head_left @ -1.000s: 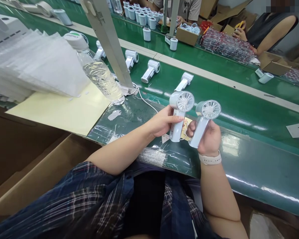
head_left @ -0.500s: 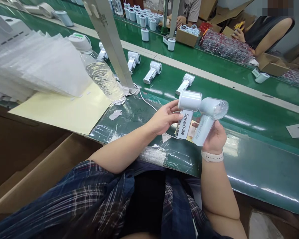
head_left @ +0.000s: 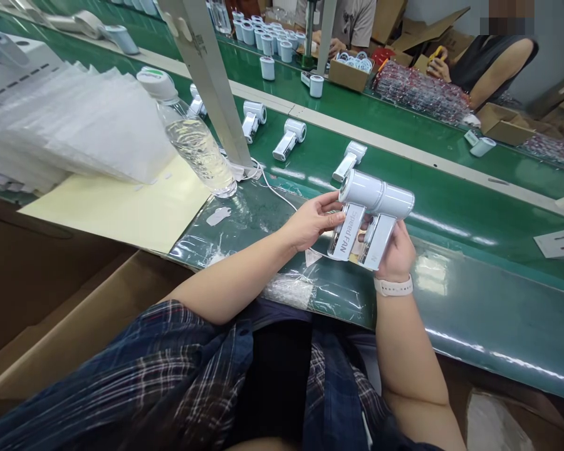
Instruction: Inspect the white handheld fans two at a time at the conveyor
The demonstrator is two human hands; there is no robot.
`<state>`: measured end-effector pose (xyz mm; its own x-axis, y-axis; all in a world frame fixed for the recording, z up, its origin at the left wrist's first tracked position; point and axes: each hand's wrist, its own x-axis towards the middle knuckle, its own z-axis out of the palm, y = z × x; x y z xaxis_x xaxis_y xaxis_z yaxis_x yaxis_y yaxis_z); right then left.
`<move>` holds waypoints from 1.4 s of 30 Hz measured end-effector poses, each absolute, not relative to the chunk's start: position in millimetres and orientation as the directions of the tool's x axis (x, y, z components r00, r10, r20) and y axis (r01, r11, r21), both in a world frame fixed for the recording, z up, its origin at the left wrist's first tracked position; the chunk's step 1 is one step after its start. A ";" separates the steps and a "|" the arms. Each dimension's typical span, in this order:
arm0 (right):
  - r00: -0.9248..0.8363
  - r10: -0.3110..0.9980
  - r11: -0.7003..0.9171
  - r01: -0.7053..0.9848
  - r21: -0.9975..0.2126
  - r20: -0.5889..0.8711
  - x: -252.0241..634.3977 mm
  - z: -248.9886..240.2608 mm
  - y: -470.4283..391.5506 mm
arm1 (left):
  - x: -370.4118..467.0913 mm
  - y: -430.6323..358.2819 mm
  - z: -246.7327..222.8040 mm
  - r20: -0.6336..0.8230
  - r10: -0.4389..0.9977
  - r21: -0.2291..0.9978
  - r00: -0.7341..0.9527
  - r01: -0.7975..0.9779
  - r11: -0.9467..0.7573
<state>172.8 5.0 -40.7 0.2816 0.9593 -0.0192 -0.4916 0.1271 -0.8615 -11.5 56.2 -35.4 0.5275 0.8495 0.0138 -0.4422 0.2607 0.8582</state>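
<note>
My left hand (head_left: 316, 220) is closed around the handle of a white handheld fan (head_left: 346, 233) lettered "Speed FAN". A second handheld fan (head_left: 380, 241) of the same kind is gripped by my right hand (head_left: 398, 254), whose wrist carries a pale watch strap. The round heads of the two fans meet end to end, and their handles hang side by side above the near edge of the bench. Part of my right fingers is hidden behind the handles. Just beyond, another handheld fan (head_left: 350, 160) lies on the green belt.
A water bottle (head_left: 195, 147) stands by a slanted metal post (head_left: 211, 81). White pouches (head_left: 98, 125) are stacked on yellow paper (head_left: 169, 213) at left. More fans (head_left: 290, 139) lie along the green belt (head_left: 404, 169). Co-workers sit across, near a cardboard box (head_left: 350, 74) and bundled parts (head_left: 418, 88).
My right hand has turned its fan and moved it left, so its head lines up against the other fan's head. My left hand has barely moved, its fan tilting slightly.
</note>
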 end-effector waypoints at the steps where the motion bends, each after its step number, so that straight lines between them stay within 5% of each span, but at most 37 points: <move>1: 0.287 0.957 0.122 -0.492 -0.862 -0.029 172.5 -41.4 5.6 | -11.1 56.7 -36.4 0.007 0.849 0.857 0.528 -0.441 0.267; 13: 0.280 0.951 0.038 -0.520 -0.853 -0.129 169.1 -45.3 10.7 | -8.0 63.5 -47.2 -0.073 0.847 0.838 0.527 -0.427 0.338; 20: 0.272 0.961 0.099 -0.497 -0.862 -0.046 170.6 -47.9 7.4 | -11.9 61.0 -41.7 -0.033 0.854 0.869 0.519 -0.407 0.281; 25: 0.333 0.937 0.222 -0.329 -0.918 0.107 179.2 -51.3 3.2 | -10.0 59.7 -40.8 0.056 0.888 0.900 0.457 -0.408 0.154; 29: 0.222 0.936 0.293 -0.055 -0.954 0.275 187.8 -45.8 -2.0 | -9.5 56.4 -40.9 0.209 0.901 0.935 0.380 -0.348 -0.071; 35: 0.142 0.795 0.557 0.217 -0.802 0.590 193.7 -32.2 -8.3 | -8.5 47.1 -40.3 0.532 0.815 0.846 0.229 -0.156 -0.509; 42: 0.156 0.759 0.586 0.259 -0.768 0.632 185.9 -29.2 -14.7 | -9.5 45.1 -41.8 0.550 0.819 0.835 0.163 -0.121 -0.537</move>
<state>185.9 -14.7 -29.2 0.1562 0.7589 0.6322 0.2593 0.5861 -0.7676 -9.5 45.1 -41.8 0.1627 0.8192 0.5499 -0.1214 -0.5365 0.8351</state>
